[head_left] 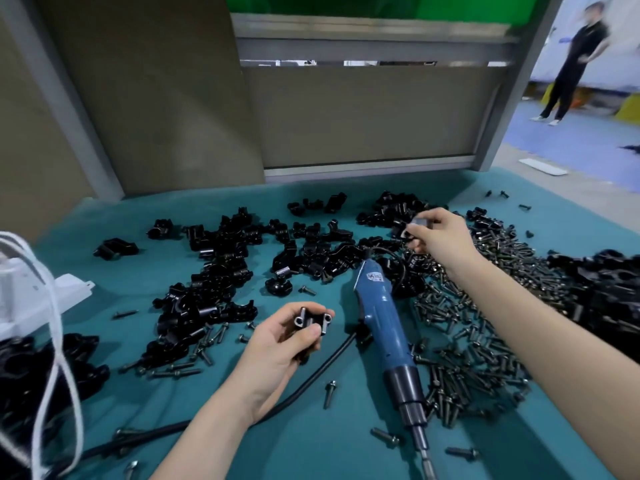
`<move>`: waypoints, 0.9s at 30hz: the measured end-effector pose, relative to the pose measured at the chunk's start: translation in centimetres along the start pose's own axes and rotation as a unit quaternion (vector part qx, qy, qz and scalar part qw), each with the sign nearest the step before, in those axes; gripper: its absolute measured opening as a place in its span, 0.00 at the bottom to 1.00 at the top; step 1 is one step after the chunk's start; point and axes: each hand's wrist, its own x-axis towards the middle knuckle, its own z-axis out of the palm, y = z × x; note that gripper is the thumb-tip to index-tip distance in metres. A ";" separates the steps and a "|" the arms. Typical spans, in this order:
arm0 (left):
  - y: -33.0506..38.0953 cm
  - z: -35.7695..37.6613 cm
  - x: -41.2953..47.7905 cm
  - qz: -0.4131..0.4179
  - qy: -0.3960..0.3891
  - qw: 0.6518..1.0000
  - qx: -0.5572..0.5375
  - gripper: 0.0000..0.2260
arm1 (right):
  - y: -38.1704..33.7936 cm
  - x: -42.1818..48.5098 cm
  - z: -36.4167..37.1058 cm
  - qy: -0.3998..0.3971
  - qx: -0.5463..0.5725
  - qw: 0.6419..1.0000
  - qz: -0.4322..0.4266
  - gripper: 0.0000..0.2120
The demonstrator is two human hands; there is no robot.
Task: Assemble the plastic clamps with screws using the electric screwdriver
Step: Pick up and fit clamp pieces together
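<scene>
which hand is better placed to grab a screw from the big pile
Right, probably. The screw pile lies under the right forearm, beyond the screwdriver from the left hand, which grips a clamp piece. The right hand pinches a part, though.

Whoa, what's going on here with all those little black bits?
A person is putting plastic clamps together on a teal table. The left hand holds a black clamp half. The right hand pinches another clamp piece over the scattered clamp parts. The blue electric screwdriver lies on the table between the arms, unheld. Loose screws are heaped to its right.
</scene>
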 end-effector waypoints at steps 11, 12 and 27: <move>-0.5 -0.5 0.6 -0.031 0.027 0.997 -0.068 0.07 | 1.7 1.6 -2.7 0.081 -0.294 0.952 0.020 0.12; -0.5 -0.6 0.8 -0.037 0.036 0.996 -0.079 0.07 | 1.6 2.3 -2.4 0.077 -0.311 0.947 0.006 0.08; -0.7 -0.8 0.8 -0.042 0.011 0.994 -0.104 0.11 | 2.1 12.9 5.4 -0.135 -0.576 0.790 -0.161 0.09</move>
